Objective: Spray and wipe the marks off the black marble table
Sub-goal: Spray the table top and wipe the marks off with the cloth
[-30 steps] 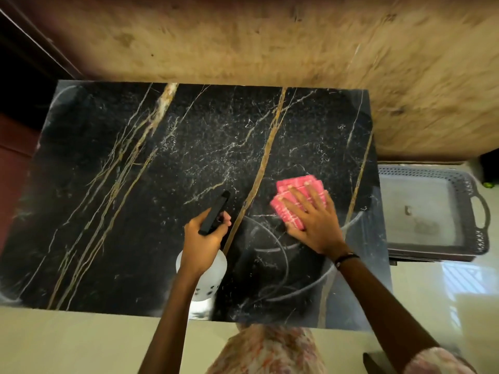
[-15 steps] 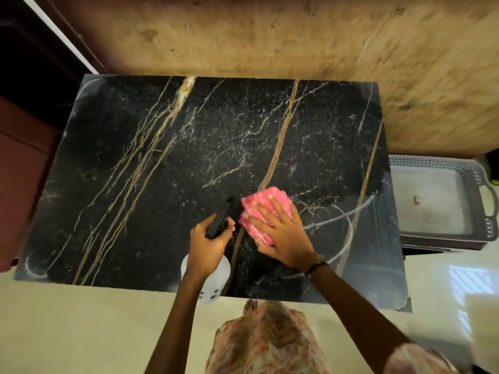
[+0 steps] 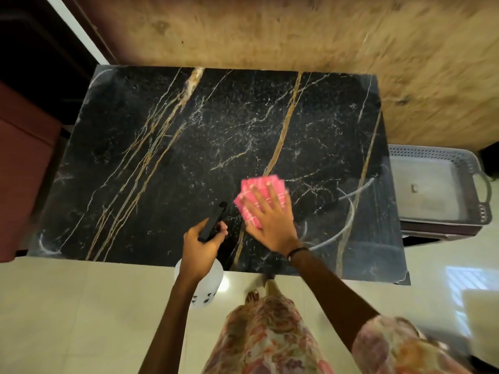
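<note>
Careful: your right hand (image 3: 270, 217) lies flat and open on the pink cloth (image 3: 259, 197) near the black marble table's (image 3: 162, 163) front edge, so pale arcs (image 3: 348, 211) toward the front right corner could get missed. Your left hand (image 3: 201, 245) grips the spray bottle (image 3: 201, 286), nozzle (image 3: 213, 221) aimed toward the back edge, body hanging over the front edge.

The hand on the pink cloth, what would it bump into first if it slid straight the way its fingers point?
Probably nothing on the table. The right hand on the pink cloth points toward the far edge, over bare marble. Past that edge comes the brown wall, though depth is hard to judge.
</note>
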A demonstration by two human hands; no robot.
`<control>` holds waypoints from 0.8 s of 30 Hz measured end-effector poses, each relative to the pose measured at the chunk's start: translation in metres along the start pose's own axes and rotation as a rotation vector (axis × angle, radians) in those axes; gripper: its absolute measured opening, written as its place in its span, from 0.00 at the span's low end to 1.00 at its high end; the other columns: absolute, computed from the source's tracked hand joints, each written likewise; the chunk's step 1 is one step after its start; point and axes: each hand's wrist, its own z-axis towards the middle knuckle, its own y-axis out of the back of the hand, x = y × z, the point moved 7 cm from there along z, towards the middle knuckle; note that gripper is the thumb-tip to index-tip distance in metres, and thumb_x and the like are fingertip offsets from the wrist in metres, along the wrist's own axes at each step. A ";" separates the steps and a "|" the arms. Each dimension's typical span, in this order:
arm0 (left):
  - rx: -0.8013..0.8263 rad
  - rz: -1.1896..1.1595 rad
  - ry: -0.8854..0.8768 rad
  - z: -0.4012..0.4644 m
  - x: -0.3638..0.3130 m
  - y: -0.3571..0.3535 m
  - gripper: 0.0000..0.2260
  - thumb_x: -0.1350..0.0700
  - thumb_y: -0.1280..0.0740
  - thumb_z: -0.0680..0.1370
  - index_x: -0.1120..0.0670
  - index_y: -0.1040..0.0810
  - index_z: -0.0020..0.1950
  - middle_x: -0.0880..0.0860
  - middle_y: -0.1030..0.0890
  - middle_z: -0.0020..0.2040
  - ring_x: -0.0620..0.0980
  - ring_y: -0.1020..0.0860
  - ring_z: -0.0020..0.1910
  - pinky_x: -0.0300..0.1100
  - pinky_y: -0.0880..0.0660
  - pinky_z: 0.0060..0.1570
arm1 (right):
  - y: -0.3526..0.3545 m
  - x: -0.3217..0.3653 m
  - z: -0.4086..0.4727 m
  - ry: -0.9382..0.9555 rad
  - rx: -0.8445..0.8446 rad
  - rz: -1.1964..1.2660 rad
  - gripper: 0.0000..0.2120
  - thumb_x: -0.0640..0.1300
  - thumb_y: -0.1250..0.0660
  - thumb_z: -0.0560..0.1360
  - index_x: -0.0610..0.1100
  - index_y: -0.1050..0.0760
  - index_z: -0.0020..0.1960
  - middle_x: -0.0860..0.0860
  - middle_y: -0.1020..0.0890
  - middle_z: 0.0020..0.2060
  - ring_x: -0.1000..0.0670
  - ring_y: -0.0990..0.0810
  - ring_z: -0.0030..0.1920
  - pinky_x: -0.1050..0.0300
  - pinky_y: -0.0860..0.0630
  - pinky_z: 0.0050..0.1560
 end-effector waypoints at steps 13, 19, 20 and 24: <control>0.002 -0.007 0.016 -0.035 0.011 0.013 0.10 0.65 0.34 0.75 0.51 0.21 0.40 0.55 0.19 0.41 0.44 0.27 0.29 0.46 0.28 0.43 | 0.006 -0.053 -0.047 -0.337 0.046 -0.008 0.33 0.66 0.49 0.73 0.54 0.40 0.75 0.46 0.38 0.75 0.34 0.44 0.74 0.26 0.51 0.67; -0.015 0.004 -0.002 -0.050 0.020 0.015 0.11 0.66 0.34 0.75 0.51 0.23 0.36 0.46 0.24 0.24 0.44 0.30 0.22 0.39 0.34 0.29 | -0.017 0.082 -0.052 0.018 0.038 0.011 0.28 0.62 0.48 0.77 0.55 0.39 0.74 0.49 0.34 0.74 0.39 0.44 0.75 0.26 0.43 0.68; -0.018 0.001 0.005 -0.052 0.022 0.015 0.12 0.65 0.34 0.75 0.51 0.24 0.35 0.46 0.26 0.22 0.44 0.31 0.22 0.40 0.34 0.29 | -0.021 0.088 -0.063 0.057 0.047 0.015 0.28 0.62 0.47 0.77 0.56 0.40 0.75 0.50 0.34 0.74 0.40 0.44 0.76 0.27 0.44 0.69; -0.012 -0.013 -0.012 -0.059 0.026 0.013 0.11 0.64 0.34 0.75 0.50 0.21 0.38 0.54 0.21 0.34 0.45 0.31 0.24 0.40 0.35 0.30 | -0.021 0.047 -0.119 0.071 0.053 -0.017 0.29 0.63 0.47 0.77 0.57 0.44 0.76 0.51 0.38 0.75 0.42 0.46 0.77 0.28 0.46 0.71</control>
